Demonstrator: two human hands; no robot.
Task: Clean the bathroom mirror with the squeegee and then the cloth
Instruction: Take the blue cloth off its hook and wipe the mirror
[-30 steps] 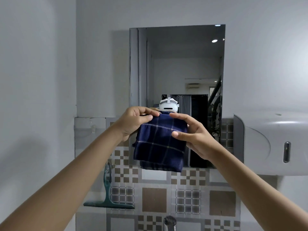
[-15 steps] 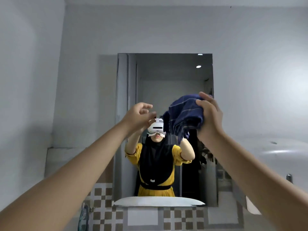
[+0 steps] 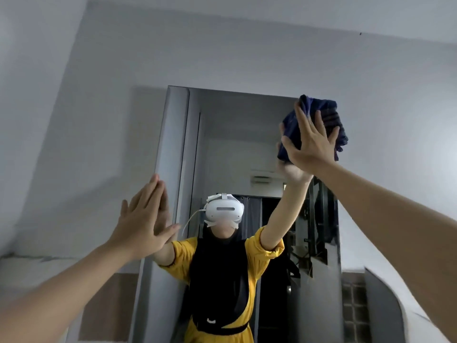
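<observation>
A person's right hand (image 3: 310,147), fingers spread flat, presses a bunched blue cloth (image 3: 321,120) to the mirror's (image 3: 230,144) top right corner to wipe, left hand (image 3: 142,226) flat on its left edge, likely bracing.

— Where does the single head view look from?

— From the person's head, close in front of the tall rectangular wall mirror (image 3: 247,169), tilted upward so the mirror's top edge sits above the frame's middle.

— How near?

— Near enough that both bare forearms reach the mirror from the lower corners.

— Any second view?

— None; only the mirror's reflection faces back, showing the white head-worn camera headset (image 3: 224,210) at its centre.
</observation>
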